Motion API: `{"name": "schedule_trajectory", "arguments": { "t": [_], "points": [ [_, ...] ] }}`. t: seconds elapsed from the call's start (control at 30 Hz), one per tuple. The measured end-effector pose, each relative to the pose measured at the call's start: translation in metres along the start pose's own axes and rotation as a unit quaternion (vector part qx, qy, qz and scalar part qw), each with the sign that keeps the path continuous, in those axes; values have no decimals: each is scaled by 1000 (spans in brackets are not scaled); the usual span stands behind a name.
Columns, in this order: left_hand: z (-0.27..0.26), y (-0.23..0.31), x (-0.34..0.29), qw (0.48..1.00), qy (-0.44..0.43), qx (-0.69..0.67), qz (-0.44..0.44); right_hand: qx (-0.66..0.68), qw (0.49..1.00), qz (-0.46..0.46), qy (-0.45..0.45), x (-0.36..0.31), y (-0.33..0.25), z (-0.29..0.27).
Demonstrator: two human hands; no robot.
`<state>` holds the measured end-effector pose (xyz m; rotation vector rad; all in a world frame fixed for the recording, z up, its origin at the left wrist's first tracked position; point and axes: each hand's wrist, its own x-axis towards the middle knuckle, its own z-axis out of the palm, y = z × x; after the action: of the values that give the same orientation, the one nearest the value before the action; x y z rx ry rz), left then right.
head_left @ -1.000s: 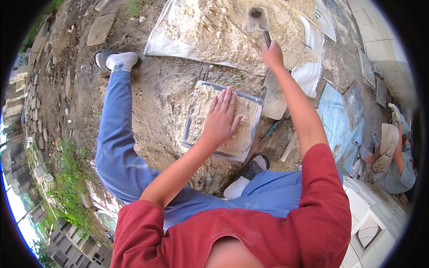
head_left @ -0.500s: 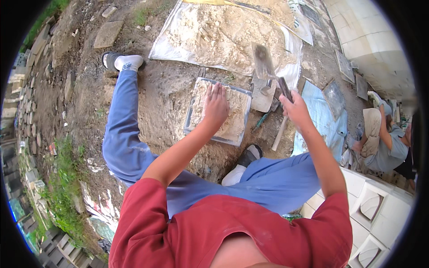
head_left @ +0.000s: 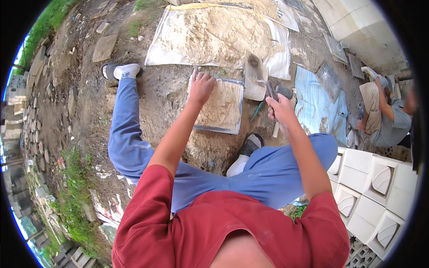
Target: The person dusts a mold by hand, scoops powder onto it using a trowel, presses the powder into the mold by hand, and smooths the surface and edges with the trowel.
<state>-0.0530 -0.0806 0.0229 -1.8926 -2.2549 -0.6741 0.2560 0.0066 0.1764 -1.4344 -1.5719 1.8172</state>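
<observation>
A shallow square metal frame [head_left: 241, 109] lies on the ground in front of me, filled with pale, crumbly, sand-like material [head_left: 221, 105]. At its far left corner is my left hand [head_left: 202, 88], fingers bent and closed downward; whatever lies under them is hidden. My right hand [head_left: 280, 110] is closed round the dark handle [head_left: 271, 89] of a flat-bladed trowel [head_left: 254, 64]. The trowel's blade points away from me, just right of the frame. Beside the right hand shows a mallet's dark head [head_left: 284, 92], with its pale handle [head_left: 275, 129] partly below the hand.
Beyond the frame, a white sheet [head_left: 167, 57] bears a broad heap of pale material [head_left: 214, 35]. A green-handled tool [head_left: 256, 111] lies by the frame. Blue sheeting [head_left: 310, 105] with a grey slab [head_left: 329, 80] spreads at right. Another person [head_left: 384, 116] sits farther right, near pale blocks [head_left: 364, 178].
My left hand has gone from flat on the material to the frame's far left corner, its fingers now curled. My right hand has lowered the trowel toward the ground beside the frame.
</observation>
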Motion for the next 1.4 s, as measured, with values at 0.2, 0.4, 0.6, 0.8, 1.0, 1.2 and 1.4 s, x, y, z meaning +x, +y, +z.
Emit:
{"name": "schedule_trajectory", "arguments": {
  "t": [0.2, 0.4, 0.6, 0.8, 1.0, 1.2, 1.4],
  "points": [
    [5, 27, -20, 986, -60, -153, -1, 52, 998, 29, -1, 16, -7, 10],
    [-14, 70, -33, 975, -22, -217, 28, 87, 995, 51, -17, 14, -13, 2],
    [-12, 58, -33, 979, -57, -192, 40, 114, 991, 58, -50, 12, -20, 13],
    [-9, 56, -33, 974, -80, -203, 64, 107, 992, 47, -43, 11, -22, 13],
    [-5, 51, -28, 971, -82, -209, 87, 101, 991, 54, -65, 11, -25, 16],
    [-4, 55, -22, 969, -134, -193, 71, 101, 991, 51, -69, 8, -25, 14],
    [-1, 54, -20, 969, -107, -213, 61, 103, 991, 54, -60, 7, -24, 10]
  ]
}}
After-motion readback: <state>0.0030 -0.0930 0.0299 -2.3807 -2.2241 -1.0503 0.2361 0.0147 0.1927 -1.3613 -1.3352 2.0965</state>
